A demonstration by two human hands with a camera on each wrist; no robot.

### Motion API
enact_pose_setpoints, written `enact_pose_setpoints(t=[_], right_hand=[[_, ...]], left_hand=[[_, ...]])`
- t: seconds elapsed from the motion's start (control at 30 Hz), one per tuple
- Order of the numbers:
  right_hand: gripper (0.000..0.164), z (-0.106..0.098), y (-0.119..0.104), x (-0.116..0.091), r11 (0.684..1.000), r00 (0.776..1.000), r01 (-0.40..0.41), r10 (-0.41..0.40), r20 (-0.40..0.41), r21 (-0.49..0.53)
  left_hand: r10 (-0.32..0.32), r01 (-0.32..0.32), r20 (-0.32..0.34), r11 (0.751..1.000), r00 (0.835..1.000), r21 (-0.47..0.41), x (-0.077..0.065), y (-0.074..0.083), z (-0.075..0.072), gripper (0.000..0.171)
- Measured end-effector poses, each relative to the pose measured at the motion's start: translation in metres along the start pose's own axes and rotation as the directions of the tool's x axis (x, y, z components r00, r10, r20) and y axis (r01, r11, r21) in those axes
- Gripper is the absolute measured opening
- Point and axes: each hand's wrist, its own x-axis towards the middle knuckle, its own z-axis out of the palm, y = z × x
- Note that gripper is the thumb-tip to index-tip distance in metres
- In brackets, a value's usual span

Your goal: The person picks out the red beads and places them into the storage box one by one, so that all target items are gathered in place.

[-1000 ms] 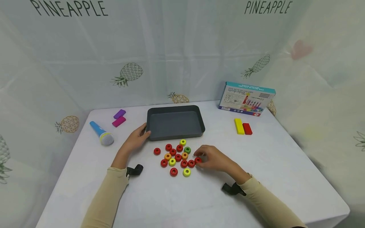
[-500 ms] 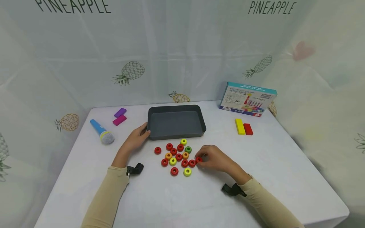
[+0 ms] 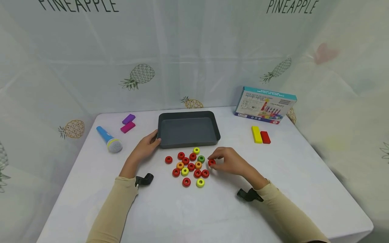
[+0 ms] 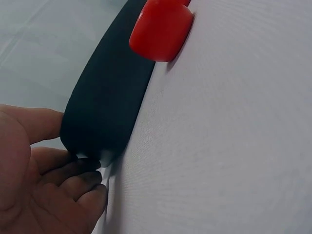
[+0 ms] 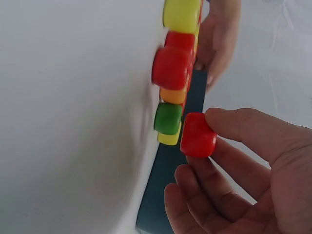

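My right hand pinches a red bead between thumb and fingers. In the right wrist view this bead hangs above the table surface, beside the loose beads. Several ring-shaped beads lie loosely grouped in front of the tray: red ones such as a near red bead, yellow ones like this yellow bead, an orange bead and a green bead. At the tray's left front corner, my left hand holds the dark grey rectangular tray, with thumb and fingers at its wall. No beads are in the tray.
A blue toy microphone lies at the left, near a purple block and a magenta block. On the right are a yellow block and a red block. A printed box stands behind them.
My right hand has raised the red bead from the right end of the row and moved it slightly toward the tray. My left hand stays at the tray's corner.
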Motion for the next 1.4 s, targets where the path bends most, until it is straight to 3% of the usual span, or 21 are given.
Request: enact_pose_setpoints(t=[0.63, 1.4], right_hand=[[0.026, -0.012, -0.004, 0.032, 0.999, 0.999, 0.04, -0.04, -0.014, -0.022], [0.025, -0.028, -0.004, 0.069, 0.996, 1.0, 0.012, -0.014, -0.024, -0.088]], left_hand=[[-0.01, 0.01, 0.01, 1.0, 1.0, 0.008, -0.001, -0.001, 0.0, 0.066], [-0.038, 0.038, 0.001, 0.999, 0.999, 0.017, -0.003, 0.001, 0.001, 0.064]])
